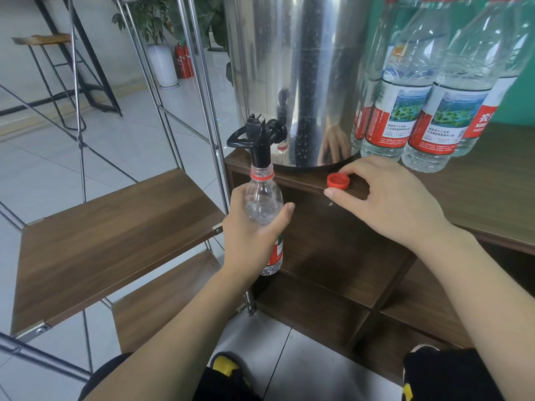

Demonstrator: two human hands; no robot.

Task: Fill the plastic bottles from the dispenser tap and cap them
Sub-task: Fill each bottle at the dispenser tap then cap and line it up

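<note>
- Here the bottle [264, 204] stands upright off the bench's front-left corner, its open neck right under the black tap [258, 140].
- The left hand [249, 227] is wrapped round its middle.
- The right hand [388, 195] pinches the red cap [338, 180] at the bench's [477, 204] front edge.
- The steel dispenser [301, 68] sits behind, capped bottles [417, 111] beside it.

Five bottles [264, 204], one cap [337, 180]
</note>
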